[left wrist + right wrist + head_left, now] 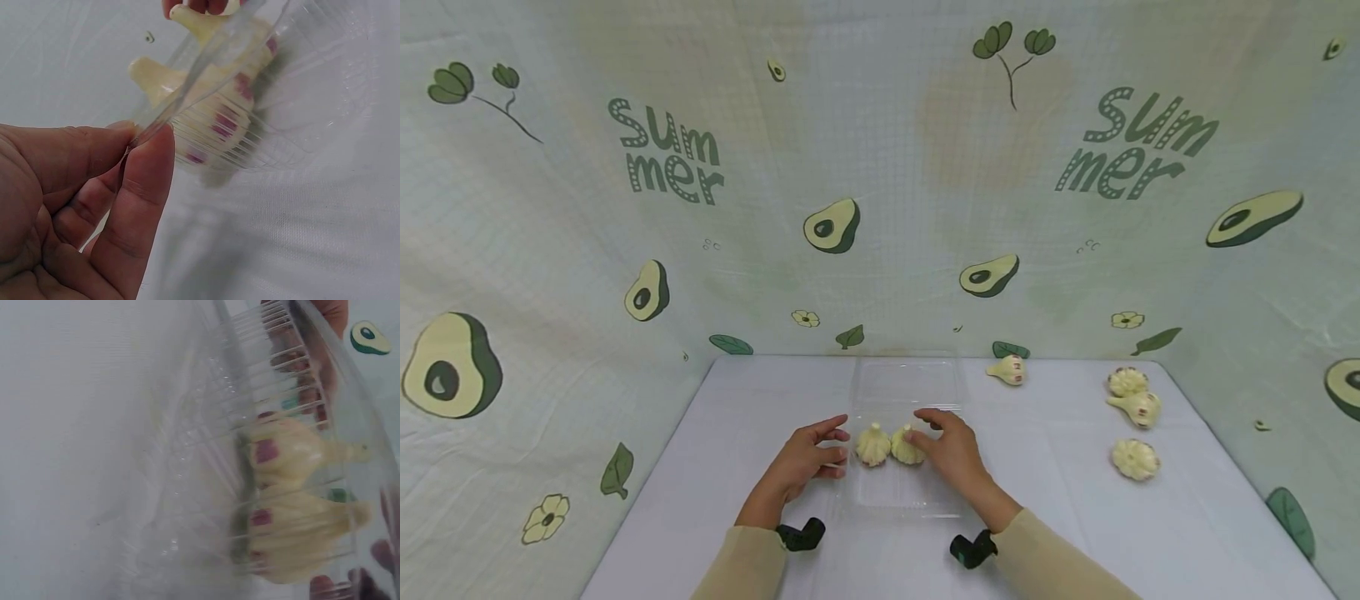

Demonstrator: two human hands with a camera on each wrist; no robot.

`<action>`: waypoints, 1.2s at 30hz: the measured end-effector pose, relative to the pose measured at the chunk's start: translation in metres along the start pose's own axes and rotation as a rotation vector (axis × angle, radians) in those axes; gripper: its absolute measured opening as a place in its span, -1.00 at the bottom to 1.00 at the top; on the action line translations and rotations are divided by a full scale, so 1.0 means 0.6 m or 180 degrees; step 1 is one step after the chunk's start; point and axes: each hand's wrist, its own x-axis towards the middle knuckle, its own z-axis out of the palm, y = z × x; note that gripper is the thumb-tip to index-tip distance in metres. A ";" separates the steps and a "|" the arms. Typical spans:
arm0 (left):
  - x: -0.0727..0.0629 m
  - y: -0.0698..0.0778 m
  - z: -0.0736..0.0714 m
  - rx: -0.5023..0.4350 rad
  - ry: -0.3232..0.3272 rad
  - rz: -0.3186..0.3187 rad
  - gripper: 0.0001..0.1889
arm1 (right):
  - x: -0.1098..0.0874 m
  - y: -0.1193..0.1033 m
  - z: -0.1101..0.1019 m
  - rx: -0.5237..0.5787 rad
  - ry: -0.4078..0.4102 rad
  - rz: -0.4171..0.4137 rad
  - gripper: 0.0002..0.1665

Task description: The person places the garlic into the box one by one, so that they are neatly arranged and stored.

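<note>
Two garlic bulbs [873,445] [907,446] stand side by side in a clear plastic container [910,497], stems up. My left hand [808,457] is at the container's left side; in the left wrist view its thumb and index finger pinch the thin clear rim [164,115]. My right hand [953,450] is over the container's right part. Its thumb overlaps the right bulb, with the index finger apart above the stem. In the right wrist view, blurred fingertips [322,585] show beside the nearer bulb [294,534], behind the clear wall.
The container's clear lid [907,382] lies folded back toward the wall. One garlic bulb [1009,370] lies behind and right of it. Farther right are more bulbs [1127,382] [1141,409] [1136,460]. A printed cloth [895,167] hangs behind the white table [1060,508].
</note>
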 end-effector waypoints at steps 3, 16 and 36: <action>-0.001 -0.002 -0.001 -0.0015 -0.0016 0.0023 -0.27 | 0.001 -0.007 -0.014 0.0113 0.0074 0.0037 -0.52; 0.001 -0.001 -0.001 -0.0016 -0.0022 0.0027 -0.30 | -0.002 0.021 -0.131 0.0059 0.0365 0.0262 -0.41; 0.001 0.001 0.001 0.0069 0.0024 -0.0072 -0.29 | -0.071 0.150 -0.315 -0.0747 0.1257 0.0868 -0.28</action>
